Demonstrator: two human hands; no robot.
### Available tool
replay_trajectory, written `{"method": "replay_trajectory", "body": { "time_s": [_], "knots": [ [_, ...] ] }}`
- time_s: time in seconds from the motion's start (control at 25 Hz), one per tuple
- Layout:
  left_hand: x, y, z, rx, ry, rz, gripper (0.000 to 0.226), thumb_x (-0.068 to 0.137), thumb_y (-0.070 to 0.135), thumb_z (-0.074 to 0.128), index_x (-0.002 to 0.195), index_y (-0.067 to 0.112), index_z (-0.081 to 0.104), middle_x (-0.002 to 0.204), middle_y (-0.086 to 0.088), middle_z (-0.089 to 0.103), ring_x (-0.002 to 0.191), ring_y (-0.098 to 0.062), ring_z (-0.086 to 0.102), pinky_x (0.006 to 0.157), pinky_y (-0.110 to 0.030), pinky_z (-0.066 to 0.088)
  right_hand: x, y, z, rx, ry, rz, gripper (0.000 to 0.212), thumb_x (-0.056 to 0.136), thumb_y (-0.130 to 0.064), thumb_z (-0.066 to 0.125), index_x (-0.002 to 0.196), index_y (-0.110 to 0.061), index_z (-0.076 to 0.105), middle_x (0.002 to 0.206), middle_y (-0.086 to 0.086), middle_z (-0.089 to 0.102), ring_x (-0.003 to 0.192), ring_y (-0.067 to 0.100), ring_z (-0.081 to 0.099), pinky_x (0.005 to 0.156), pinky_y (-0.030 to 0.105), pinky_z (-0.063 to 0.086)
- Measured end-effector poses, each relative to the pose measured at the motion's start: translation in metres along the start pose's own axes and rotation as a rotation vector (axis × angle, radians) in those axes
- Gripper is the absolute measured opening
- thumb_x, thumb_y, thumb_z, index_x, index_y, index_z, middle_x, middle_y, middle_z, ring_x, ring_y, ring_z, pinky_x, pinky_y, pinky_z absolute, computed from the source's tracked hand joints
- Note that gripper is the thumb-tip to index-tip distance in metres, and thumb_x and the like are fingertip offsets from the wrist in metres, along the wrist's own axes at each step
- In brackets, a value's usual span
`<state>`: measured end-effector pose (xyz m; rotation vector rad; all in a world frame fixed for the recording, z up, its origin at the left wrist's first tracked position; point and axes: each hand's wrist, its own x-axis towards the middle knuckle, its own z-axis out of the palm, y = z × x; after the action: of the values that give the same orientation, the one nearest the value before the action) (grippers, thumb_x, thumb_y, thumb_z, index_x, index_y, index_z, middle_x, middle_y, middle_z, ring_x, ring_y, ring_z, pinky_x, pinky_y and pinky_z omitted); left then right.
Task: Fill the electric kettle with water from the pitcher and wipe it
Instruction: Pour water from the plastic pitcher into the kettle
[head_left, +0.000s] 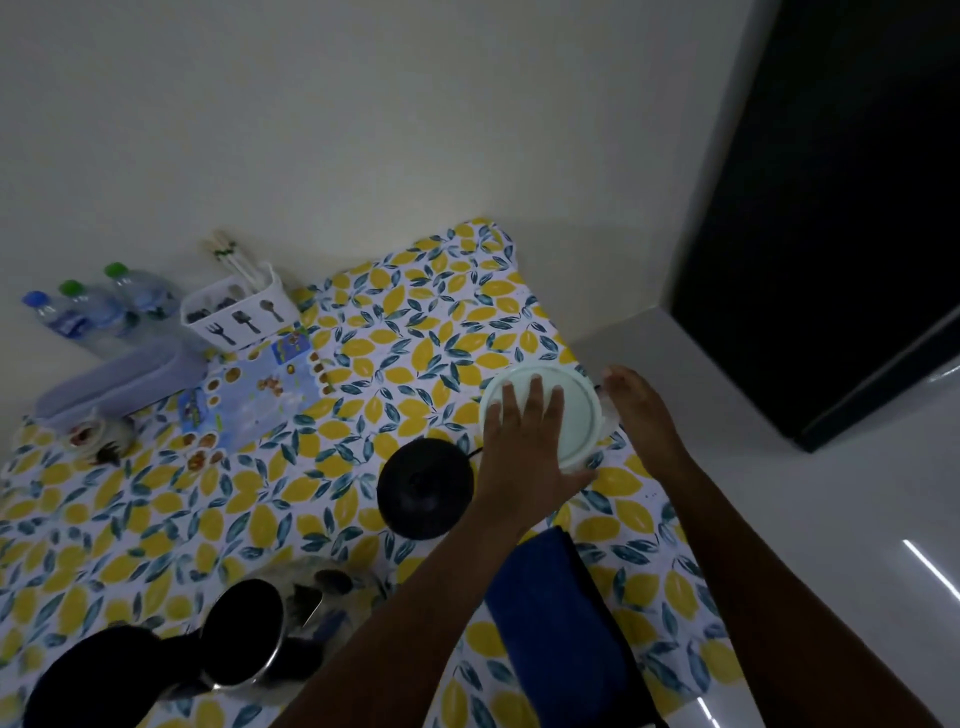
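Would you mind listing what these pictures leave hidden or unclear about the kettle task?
Head view only:
- Pitcher: water level hidden under its white lid and the left hand.
- Right hand: its grip is hidden behind the pitcher.
- Kettle: inside too dark and blurred; lower part cut off by the bottom edge.
- Blue cloth: partly covered by the left forearm.

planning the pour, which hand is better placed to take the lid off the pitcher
Left. Its fingers already lie flat on the white lid, while the right hand is beside the pitcher, seemingly steadying its side.
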<state>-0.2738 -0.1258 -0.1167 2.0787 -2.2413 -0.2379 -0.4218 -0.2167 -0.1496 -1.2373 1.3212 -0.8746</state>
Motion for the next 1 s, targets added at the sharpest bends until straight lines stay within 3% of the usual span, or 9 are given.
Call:
{"method": "replay_trajectory", "body": {
  "time_s": [0.12, 0.24, 0.32, 0.48, 0.64, 0.8, 0.92, 1.0],
  "knots": [
    [0.003, -0.001, 0.009, 0.087, 0.021, 0.002, 0.092, 0.078, 0.065, 0.053, 0.147, 0.012, 0.022, 0.156, -0.02, 0.023, 0.141, -0.05, 0.019, 0.112, -0.064, 0.024, 0.012, 0.007, 0.005, -0.02, -0.073, 0.02, 0.027, 0.086, -0.04, 0.053, 0.098, -0.019, 0.065, 0.092, 0.001, 0.066, 0.075, 0.011, 0.061, 0.062, 0.023, 0.048],
    [0.004, -0.002, 0.009, 0.113, 0.048, 0.013, 0.084, 0.082, 0.061, 0.05, 0.146, 0.014, 0.023, 0.156, -0.019, 0.025, 0.14, -0.05, 0.021, 0.111, -0.063, 0.025, 0.02, 0.008, 0.003, -0.04, -0.159, 0.035, 0.024, 0.087, -0.038, 0.053, 0.095, -0.02, 0.069, 0.086, 0.005, 0.068, 0.063, 0.013, 0.06, 0.054, 0.025, 0.047],
    [0.003, -0.003, 0.009, 0.127, 0.037, 0.023, 0.082, 0.084, 0.061, 0.044, 0.147, 0.014, 0.021, 0.157, -0.019, 0.022, 0.141, -0.05, 0.019, 0.111, -0.063, 0.022, 0.022, 0.01, 0.001, -0.045, -0.209, 0.014, 0.022, 0.092, -0.029, 0.052, 0.094, -0.015, 0.069, 0.072, 0.005, 0.063, 0.047, 0.01, 0.048, 0.045, 0.022, 0.039],
    [0.002, -0.004, 0.006, 0.106, 0.031, 0.013, 0.08, 0.085, 0.061, 0.042, 0.147, 0.015, 0.02, 0.158, -0.019, 0.02, 0.142, -0.048, 0.016, 0.113, -0.062, 0.021, 0.021, 0.014, 0.004, 0.037, -0.156, 0.066, 0.023, 0.081, -0.032, 0.057, 0.087, -0.011, 0.066, 0.067, 0.002, 0.056, 0.049, 0.011, 0.041, 0.047, 0.025, 0.031],
    [-0.007, -0.012, 0.003, 0.039, -0.008, 0.038, 0.083, 0.082, 0.064, 0.034, 0.149, 0.017, 0.018, 0.159, -0.017, 0.018, 0.144, -0.045, 0.014, 0.114, -0.06, 0.023, -0.002, 0.016, 0.012, 0.17, -0.023, 0.101, 0.009, 0.083, -0.018, 0.062, 0.075, -0.015, 0.063, 0.067, 0.002, 0.054, 0.051, 0.014, 0.04, 0.045, 0.025, 0.031],
    [-0.032, -0.023, -0.005, -0.008, -0.069, 0.042, 0.091, 0.082, 0.058, 0.053, 0.15, 0.026, 0.003, 0.162, -0.011, 0.001, 0.146, -0.04, -0.002, 0.117, -0.058, 0.016, -0.04, 0.0, 0.024, 0.202, 0.02, 0.046, 0.013, 0.086, -0.008, 0.062, 0.074, -0.014, 0.061, 0.066, -0.002, 0.056, 0.045, 0.0, 0.045, 0.043, 0.014, 0.036],
    [-0.063, -0.024, -0.019, 0.021, -0.009, 0.026, 0.096, 0.078, 0.056, 0.062, 0.15, 0.024, 0.008, 0.161, -0.013, 0.008, 0.145, -0.043, 0.007, 0.115, -0.06, 0.021, -0.066, -0.012, 0.034, 0.199, -0.014, -0.003, 0.02, 0.088, -0.01, 0.061, 0.07, -0.02, 0.06, 0.058, -0.008, 0.054, 0.044, 0.009, 0.04, 0.042, 0.02, 0.032],
    [-0.086, -0.027, -0.027, 0.059, 0.061, 0.006, 0.097, 0.075, 0.058, 0.064, 0.15, 0.021, 0.014, 0.159, -0.015, 0.017, 0.143, -0.045, 0.016, 0.11, -0.06, 0.025, -0.084, -0.021, 0.043, 0.168, -0.042, -0.026, 0.016, 0.087, -0.015, 0.062, 0.072, -0.019, 0.059, 0.06, 0.0, 0.051, 0.045, 0.016, 0.034, 0.044, 0.026, 0.029]
  ]
}}
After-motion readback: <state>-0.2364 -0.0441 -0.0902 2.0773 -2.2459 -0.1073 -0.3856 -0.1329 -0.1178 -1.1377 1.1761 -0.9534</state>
